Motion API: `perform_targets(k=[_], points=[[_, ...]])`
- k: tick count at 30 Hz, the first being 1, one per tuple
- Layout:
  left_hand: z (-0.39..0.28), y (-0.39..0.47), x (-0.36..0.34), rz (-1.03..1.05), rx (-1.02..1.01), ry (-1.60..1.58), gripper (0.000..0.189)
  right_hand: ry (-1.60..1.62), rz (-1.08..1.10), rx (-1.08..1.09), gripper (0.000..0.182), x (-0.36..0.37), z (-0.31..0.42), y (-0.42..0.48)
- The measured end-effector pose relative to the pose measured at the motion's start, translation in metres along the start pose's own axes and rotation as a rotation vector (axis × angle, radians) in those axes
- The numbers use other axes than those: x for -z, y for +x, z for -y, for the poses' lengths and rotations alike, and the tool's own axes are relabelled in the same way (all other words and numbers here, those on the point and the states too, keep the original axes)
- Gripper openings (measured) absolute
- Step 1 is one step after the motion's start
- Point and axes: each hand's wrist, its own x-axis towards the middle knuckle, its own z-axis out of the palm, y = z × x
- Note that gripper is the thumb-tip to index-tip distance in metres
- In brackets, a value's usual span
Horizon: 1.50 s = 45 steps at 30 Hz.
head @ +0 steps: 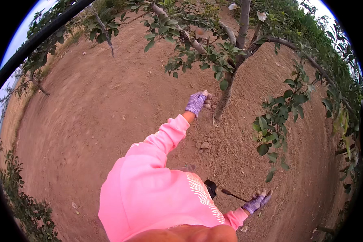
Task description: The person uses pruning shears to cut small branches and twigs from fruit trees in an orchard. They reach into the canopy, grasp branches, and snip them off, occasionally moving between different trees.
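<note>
My left hand (199, 101), in a purple glove with pale fingertips, reaches forward to just left of a tree trunk (225, 96). Its fingers are curled; whether anything is inside them is hidden. Low on the right, my right hand (256, 202) wears a matching glove. A thin dark tool (233, 195) with a thicker end runs from this hand toward my body, and appears to be held there, though the grip itself is partly hidden. Leafy branches (275, 121) hang down between the trunk and my right side.
Bare brown soil (93, 115) surrounds me, with small clods (205, 145) near the trunk. Pale crumpled pieces (261, 15) sit among the upper branches. A bent limb (308, 59) arches to the right. One dark shoe (211, 187) shows beside my pink top. A black bar (36, 45) crosses the upper left.
</note>
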Motion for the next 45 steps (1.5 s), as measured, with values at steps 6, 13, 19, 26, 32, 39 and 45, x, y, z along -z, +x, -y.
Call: perform_targets(k=[6, 13, 19, 26, 32, 39, 45], points=[[-0.073, 0.096, 0.039, -0.246, -0.172, -0.098, 0.024, -0.049, -0.01, 0.075, 0.047, -0.058, 0.019, 0.037], [-0.137, 0.117, 0.051, -0.433, -0.481, -0.213, 0.02, -0.129, -0.093, 0.204, 0.044, -0.068, 0.006, 0.084], [-0.168, 0.095, 0.085, -0.562, -0.764, -0.079, 0.027, -0.194, -0.151, 0.472, 0.043, -0.125, 0.061, 0.076], [-0.207, 0.068, 0.107, -0.636, -0.899, -0.14, 0.021, -0.164, -0.037, 0.471, 0.041, -0.155, 0.059, 0.089], [-0.259, 0.052, 0.15, -0.91, -1.081, -0.171, 0.021, -0.161, 0.019, 0.462, 0.04, -0.161, 0.058, 0.093], [-0.245, 0.058, 0.148, -0.756, -0.873, -0.197, 0.027, -0.167, -0.031, 0.366, 0.04, -0.117, 0.062, 0.114], [-0.14, 0.064, 0.076, -0.174, -0.334, 0.142, 0.02, -0.274, 0.243, 0.223, 0.041, -0.109, 0.071, 0.091]])
